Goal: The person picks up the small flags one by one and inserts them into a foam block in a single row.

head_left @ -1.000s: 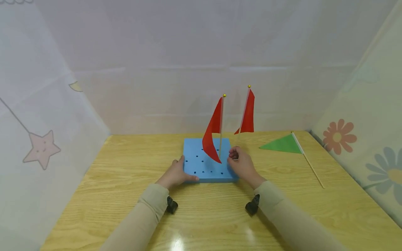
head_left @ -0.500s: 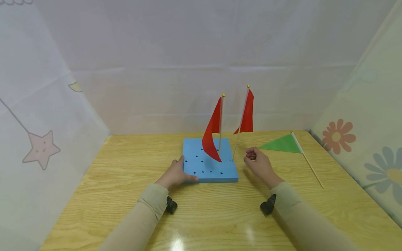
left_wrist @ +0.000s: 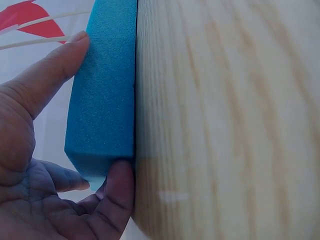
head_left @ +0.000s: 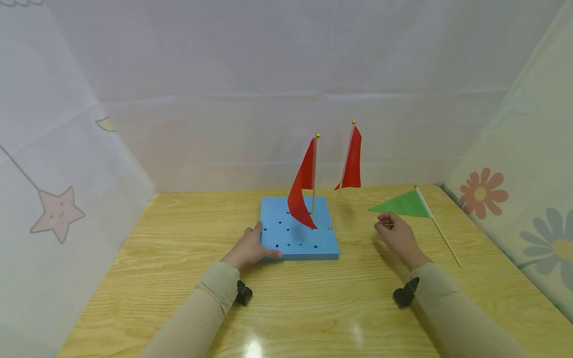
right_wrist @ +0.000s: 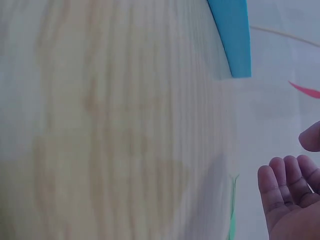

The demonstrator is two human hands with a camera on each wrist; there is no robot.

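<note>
Your left hand point(head_left: 248, 248) holds the near left corner of the blue foam block point(head_left: 295, 228). Your thumb lies flat on top of the block and your other fingers point(left_wrist: 117, 192) curl round its edge, down by the counter point(head_left: 179, 258). The block lies flat on the counter, and its top has rows of small dark holes.

Two red flags stand in the block. The near red flag point(head_left: 304, 186) stands almost straight up, with its gold tip at the top and its cloth hanging down to the left. The far red flag point(head_left: 351, 161) stands at the block's right edge. Its stick leans a little to the right, and its gold tip is up too.

Your right hand point(head_left: 398, 236) is above the counter, to the right of the block and well apart from it. Its fingers point(right_wrist: 280, 187) are loosely bent and hold nothing.

The green flag point(head_left: 403, 205) lies flat on the counter just past your right hand. Its stick runs from far left to near right, and the green cloth points left, toward the block.

No words or labels can be read on any of these things.
</note>
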